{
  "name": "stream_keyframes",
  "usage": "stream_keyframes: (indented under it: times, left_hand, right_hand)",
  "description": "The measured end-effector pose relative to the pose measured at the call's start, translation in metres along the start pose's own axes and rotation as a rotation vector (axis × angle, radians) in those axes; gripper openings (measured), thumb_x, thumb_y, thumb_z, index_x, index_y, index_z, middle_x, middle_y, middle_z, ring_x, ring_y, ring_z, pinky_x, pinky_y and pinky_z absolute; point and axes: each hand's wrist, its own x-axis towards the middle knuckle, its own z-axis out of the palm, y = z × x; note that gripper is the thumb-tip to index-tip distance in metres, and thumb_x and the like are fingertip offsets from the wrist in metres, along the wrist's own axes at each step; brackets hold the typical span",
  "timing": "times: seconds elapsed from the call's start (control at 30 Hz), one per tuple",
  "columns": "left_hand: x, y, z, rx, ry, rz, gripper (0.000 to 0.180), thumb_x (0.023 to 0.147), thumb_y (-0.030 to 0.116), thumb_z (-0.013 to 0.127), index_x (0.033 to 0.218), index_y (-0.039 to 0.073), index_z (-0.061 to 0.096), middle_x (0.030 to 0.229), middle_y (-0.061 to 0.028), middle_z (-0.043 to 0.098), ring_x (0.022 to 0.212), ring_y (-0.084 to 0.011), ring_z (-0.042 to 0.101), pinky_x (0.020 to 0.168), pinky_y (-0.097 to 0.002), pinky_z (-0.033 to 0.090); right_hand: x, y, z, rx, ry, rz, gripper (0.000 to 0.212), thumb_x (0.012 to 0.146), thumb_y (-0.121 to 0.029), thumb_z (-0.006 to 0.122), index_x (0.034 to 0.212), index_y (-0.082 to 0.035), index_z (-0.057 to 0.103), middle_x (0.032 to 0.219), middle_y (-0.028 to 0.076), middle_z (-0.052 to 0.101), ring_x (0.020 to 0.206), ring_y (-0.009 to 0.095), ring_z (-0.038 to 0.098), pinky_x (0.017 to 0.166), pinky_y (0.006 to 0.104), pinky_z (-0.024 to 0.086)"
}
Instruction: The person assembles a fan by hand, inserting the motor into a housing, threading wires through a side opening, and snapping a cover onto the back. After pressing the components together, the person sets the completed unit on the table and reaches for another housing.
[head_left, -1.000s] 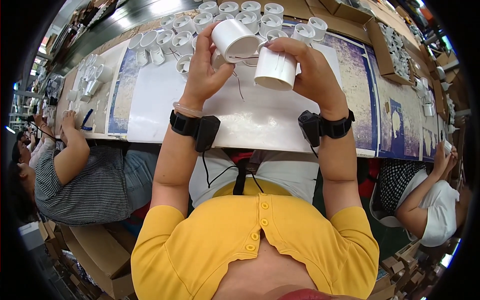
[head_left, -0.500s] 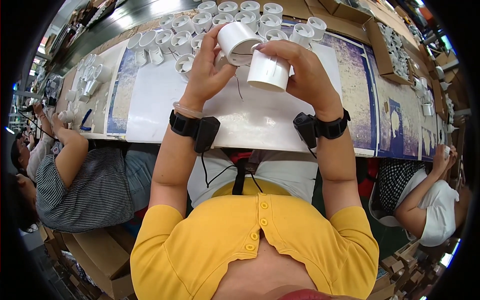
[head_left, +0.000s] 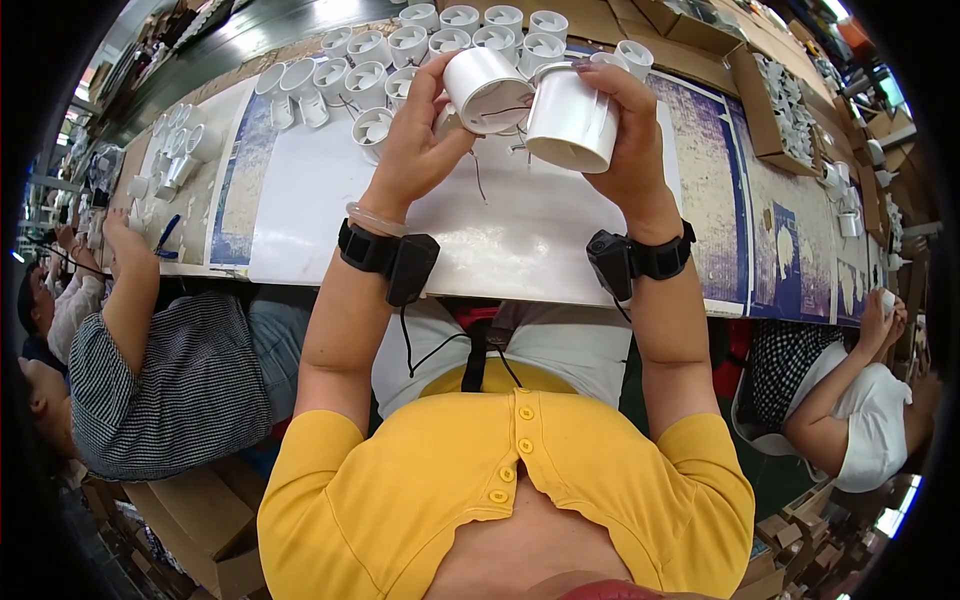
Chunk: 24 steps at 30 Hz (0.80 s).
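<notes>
My left hand [head_left: 415,145] is closed around a white plastic cylinder [head_left: 482,80], tilted so its open end faces me. A thin dark wire [head_left: 481,178] dangles below it. In my right hand [head_left: 632,125] is a white plastic cup [head_left: 570,118], its thumb and fingers on the rim and side. The two white pieces are close side by side above the table, and I cannot tell whether they touch. Beyond them stand rows of white cups with fan-like blades [head_left: 408,42] inside.
A white sheet [head_left: 480,245] covers the table before me. At right, a cardboard box [head_left: 760,130] holds small white parts. Blue-handled pliers [head_left: 168,236] lie at left, near a seated co-worker [head_left: 175,385]. Another person [head_left: 850,390] sits at right.
My right hand has moved a little right and up with the cup, turning it. My left hand stays nearly in place with its cylinder.
</notes>
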Motion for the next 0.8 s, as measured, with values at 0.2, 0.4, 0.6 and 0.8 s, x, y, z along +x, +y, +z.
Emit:
stream_keyframes:
  times: [0.2,0.4,0.6,0.8]
  left_hand:
    - [0.0,0.006,0.002,0.042,-0.013,-0.012,0.065,0.075,0.003,0.06,0.135,0.006,0.034,0.115,-0.0102,0.056,0.099,-0.0179,0.057,0.084,-0.0302,0.049]
    - [-0.001,0.008,0.001,-0.066,-0.031,-0.08,0.061,0.077,0.002,0.055,0.135,0.006,0.035,0.113,-0.0103,0.056,0.096,-0.0164,0.058,0.077,-0.0264,0.049]
    - [-0.001,0.014,0.0,-0.049,-0.073,-0.112,0.06,0.078,0.002,0.051,0.135,0.006,0.035,0.114,-0.0105,0.054,0.095,-0.0148,0.058,0.072,-0.0247,0.049]
    - [-0.001,0.008,0.0,-0.21,-0.106,-0.133,0.06,0.079,0.003,0.045,0.138,0.004,0.031,0.121,-0.0108,0.05,0.098,-0.0156,0.056,0.076,-0.0266,0.049]
  right_hand:
    - [0.001,-0.004,-0.003,0.029,-0.038,0.007,0.07,0.064,-0.006,0.081,0.122,-0.014,0.043,0.116,0.009,0.06,0.103,0.029,0.061,0.084,0.0341,0.053]
    - [-0.006,0.003,-0.003,0.159,-0.064,0.096,0.069,0.065,-0.006,0.081,0.121,-0.014,0.043,0.116,0.008,0.06,0.105,0.028,0.06,0.086,0.0339,0.052]
    - [-0.001,0.001,-0.005,0.125,-0.049,0.098,0.068,0.064,-0.006,0.081,0.121,-0.014,0.043,0.116,0.008,0.06,0.106,0.028,0.059,0.086,0.0337,0.051]
    - [-0.003,-0.001,0.005,0.031,-0.059,0.037,0.069,0.063,-0.007,0.082,0.12,-0.012,0.043,0.115,0.009,0.06,0.106,0.029,0.059,0.087,0.0339,0.051]
